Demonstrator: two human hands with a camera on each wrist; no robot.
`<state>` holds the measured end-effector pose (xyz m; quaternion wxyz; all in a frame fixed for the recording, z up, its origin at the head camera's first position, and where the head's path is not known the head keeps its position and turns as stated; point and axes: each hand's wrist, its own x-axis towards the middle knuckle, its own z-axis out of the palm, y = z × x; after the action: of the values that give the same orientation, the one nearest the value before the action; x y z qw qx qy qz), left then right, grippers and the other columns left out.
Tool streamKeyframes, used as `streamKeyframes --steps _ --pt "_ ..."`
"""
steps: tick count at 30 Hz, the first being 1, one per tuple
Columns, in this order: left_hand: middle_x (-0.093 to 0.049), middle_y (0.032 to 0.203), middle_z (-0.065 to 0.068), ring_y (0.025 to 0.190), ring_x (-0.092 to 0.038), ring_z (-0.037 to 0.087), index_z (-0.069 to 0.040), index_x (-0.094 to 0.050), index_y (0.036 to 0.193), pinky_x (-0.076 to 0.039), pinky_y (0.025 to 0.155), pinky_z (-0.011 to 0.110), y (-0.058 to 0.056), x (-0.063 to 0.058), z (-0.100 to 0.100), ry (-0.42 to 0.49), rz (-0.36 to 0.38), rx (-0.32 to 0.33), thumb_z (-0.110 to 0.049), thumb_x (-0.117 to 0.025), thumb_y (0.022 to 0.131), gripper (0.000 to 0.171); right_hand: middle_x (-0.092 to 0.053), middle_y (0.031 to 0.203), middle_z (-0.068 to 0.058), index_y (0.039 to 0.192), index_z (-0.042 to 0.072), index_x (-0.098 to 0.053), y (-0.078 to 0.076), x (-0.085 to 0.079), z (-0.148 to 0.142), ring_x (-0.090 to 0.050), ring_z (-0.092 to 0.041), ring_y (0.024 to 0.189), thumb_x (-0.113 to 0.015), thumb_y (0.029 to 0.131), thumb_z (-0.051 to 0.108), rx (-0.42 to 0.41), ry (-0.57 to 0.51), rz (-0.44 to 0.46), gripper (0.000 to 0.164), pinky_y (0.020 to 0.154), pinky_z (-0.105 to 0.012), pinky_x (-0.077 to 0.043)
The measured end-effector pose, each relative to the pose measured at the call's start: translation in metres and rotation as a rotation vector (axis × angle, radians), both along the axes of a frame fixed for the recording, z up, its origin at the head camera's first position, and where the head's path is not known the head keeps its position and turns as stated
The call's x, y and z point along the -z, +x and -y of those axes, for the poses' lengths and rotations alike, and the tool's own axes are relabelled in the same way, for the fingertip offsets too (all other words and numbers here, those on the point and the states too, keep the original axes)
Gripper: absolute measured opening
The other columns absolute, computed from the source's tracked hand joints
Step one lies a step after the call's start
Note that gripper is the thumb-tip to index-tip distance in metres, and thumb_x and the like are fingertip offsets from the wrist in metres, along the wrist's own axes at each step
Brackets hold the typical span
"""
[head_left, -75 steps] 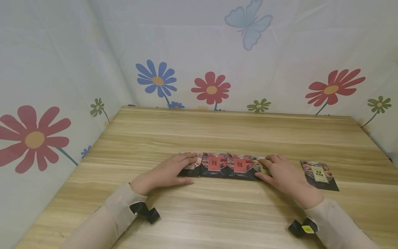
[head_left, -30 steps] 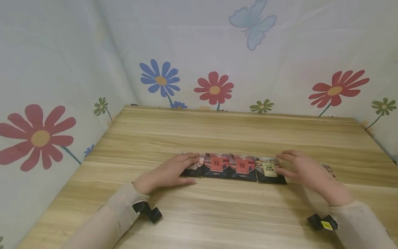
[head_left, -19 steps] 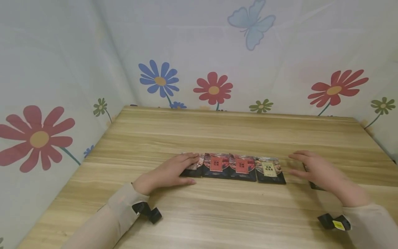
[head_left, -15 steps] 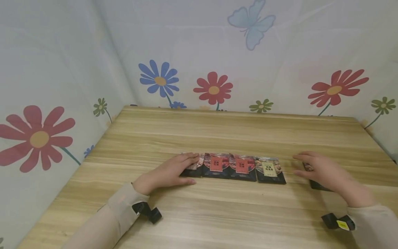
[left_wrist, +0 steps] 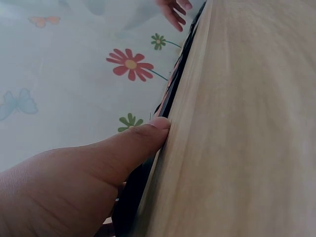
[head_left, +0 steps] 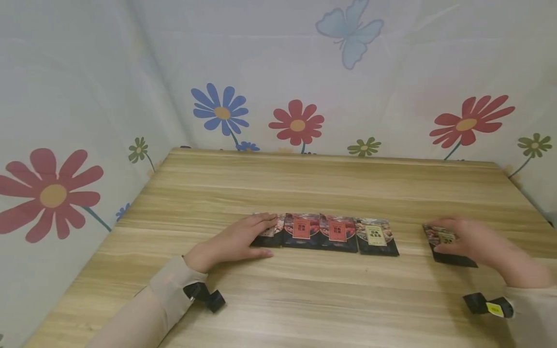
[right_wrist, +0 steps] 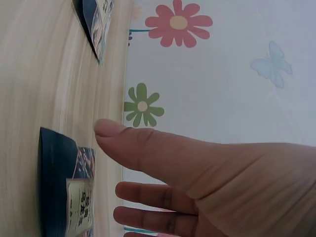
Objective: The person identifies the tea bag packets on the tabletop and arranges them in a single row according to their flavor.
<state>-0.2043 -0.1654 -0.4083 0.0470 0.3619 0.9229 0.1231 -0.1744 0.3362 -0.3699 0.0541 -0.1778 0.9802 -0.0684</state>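
Observation:
Four-sided dark sachets lie flat on the wooden table in the head view. My left hand rests on the leftmost sachet, fingers extended and thumb along its near edge. Beside it are two sachets with red labels, one left of the other. A yellow-labelled sachet ends the row. Across a gap, another yellow-labelled sachet lies slightly turned and partly covered by my right hand. The right wrist view shows the thumb and fingers spread above that sachet, apart from it.
The wooden table reaches back to a white curtain printed with flowers and a butterfly. Black cameras sit on both wrists, the left camera and the right camera, close above the tabletop.
My right hand has left the yellow-labelled sachet at the row's end and moved right, over the separate sachet. The left hand stays on the leftmost sachet.

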Motion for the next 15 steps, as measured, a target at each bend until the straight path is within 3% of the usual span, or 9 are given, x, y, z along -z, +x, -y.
streamKeyframes --steps 15 --pt "-0.037 0.154 0.011 0.141 -0.036 0.033 -0.010 -0.038 0.148 -0.031 0.117 0.050 0.000 0.000 0.000 0.011 -0.026 0.014 -0.053 -0.064 0.087 0.079 -0.061 0.116 -0.032 0.126 -0.005 -0.058 0.000 0.004 -0.016 -0.061 -0.046 0.100 -0.079 0.075 0.030 0.021 0.069 0.067 0.065 0.080 -0.058 -0.051"
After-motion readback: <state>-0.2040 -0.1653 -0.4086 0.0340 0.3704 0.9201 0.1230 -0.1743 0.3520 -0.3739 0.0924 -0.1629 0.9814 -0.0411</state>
